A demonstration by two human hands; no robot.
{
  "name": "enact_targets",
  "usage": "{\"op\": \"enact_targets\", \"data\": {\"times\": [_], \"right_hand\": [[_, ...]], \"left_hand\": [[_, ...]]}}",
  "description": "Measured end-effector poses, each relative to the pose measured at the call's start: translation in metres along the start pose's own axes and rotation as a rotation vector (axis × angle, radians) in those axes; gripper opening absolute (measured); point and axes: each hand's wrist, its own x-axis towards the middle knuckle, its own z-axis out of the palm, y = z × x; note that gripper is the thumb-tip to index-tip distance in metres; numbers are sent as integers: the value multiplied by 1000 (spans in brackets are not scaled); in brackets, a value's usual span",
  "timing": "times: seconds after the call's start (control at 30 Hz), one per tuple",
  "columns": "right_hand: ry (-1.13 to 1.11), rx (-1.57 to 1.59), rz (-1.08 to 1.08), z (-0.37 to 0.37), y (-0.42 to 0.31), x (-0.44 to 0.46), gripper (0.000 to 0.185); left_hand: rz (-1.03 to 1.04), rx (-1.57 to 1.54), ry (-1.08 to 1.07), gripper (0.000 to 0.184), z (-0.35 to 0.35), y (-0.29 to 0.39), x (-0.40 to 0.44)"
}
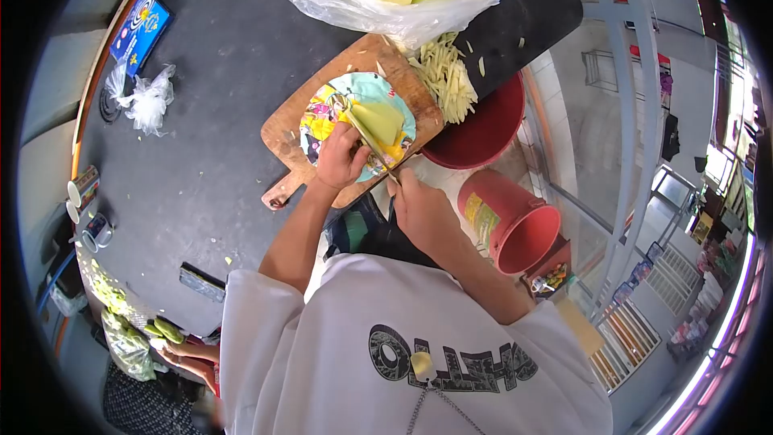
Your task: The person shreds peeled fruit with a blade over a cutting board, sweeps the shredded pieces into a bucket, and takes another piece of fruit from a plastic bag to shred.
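My right hand (419,205) is closed round the handle of a knife (373,142), whose narrow blade slants up and left. The blade lies along the lower left edge of a pale green peeled fruit piece (380,121), which looks like unripe mango. My left hand (342,157) is bent against that piece, fingers curled by the blade; its fingertips are partly hidden. Beneath are a colourful printed plate (393,90) and a wooden cutting board (282,130). Beside the board's right edge sits a heap of shredded fruit (447,80).
A plastic bag of peeled fruit (403,16) stands behind the board on the dark table (209,185). Red buckets (523,234) are below the table edge. A blue box (141,32), crumpled plastic (151,101) and a phone (201,282) lie leftward. Another person's hand (173,348) shows lower left.
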Motion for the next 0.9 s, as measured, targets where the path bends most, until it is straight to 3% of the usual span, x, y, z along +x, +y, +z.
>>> {"op": "enact_targets", "data": {"times": [0.27,0.33,0.43,0.57,0.63,0.9], "right_hand": [[49,44,-46,23,19,10,14],[131,51,-169,38,27,25,15],[13,9,-13,53,35,40,16],[34,-3,-15,58,42,30,16],[104,56,-141,56,46,38,17],[15,38,-41,43,44,30,17]], "left_hand": [[-81,-64,13,35,1,-2,-8],[-56,32,-5,34,-1,1,-7],[-45,49,25,33,0,1,-5],[-106,20,8,30,1,1,-8],[-73,3,27,28,-1,2,-5],[-52,4,54,24,2,-1,-9]]}}
